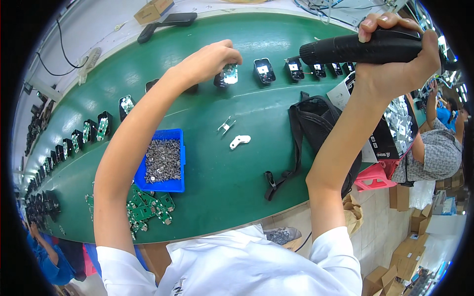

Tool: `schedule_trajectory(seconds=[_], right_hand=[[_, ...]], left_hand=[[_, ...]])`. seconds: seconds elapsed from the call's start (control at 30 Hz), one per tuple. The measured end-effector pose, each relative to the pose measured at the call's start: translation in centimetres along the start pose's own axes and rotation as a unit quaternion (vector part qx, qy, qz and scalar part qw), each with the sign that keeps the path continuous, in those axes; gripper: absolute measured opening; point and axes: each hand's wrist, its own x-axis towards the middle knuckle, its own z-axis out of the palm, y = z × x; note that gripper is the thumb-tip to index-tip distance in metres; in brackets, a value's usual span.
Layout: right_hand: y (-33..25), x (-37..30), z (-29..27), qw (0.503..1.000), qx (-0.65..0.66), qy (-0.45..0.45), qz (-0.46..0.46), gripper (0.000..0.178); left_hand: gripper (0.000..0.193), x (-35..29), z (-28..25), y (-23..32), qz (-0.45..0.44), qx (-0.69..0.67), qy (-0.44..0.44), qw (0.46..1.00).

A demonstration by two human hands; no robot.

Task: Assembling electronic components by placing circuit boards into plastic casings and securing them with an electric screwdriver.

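My right hand is wrapped around a black electric screwdriver, raised at the right with its ribbed nose toward the left. At the far middle of the table, my left hand is closed on a small black housing with a green circuit board, which has a bright, shiny face. The fingers partly cover it. To its right stands a black housing with a lit-looking white face, the nearest of several in a row. On the mat between my arms lie a white hinged bracket and a thin metal clip.
A blue bin of small metal parts stands beside my left forearm, with loose green circuit boards below it. Housings with boards line the left side. A black bag lies at the right. Other people sit at both sides.
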Motion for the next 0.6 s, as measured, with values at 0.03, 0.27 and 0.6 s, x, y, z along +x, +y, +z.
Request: schedule_trajectory(seconds=[0.03, 0.27, 0.6], right_hand=[[-0.1, -0.4, 0.5, 1.000, 0.004, -0.006, 0.001, 0.042], [-0.6, -0.6, 0.7, 0.999, 0.022, -0.038, 0.009, 0.043], [-0.9, -0.5, -0.8, 0.997, 0.041, -0.067, 0.021, 0.044]], left_hand=[[0.019, 0.0, 0.1, -0.2, -0.002, 0.000, 0.002, 1.000], [0.020, 0.6, 0.5, -0.5, -0.021, 0.010, 0.011, 1.000], [0.020, -0.3, 0.3, -0.5, -0.034, 0.012, -0.011, 0.999]])
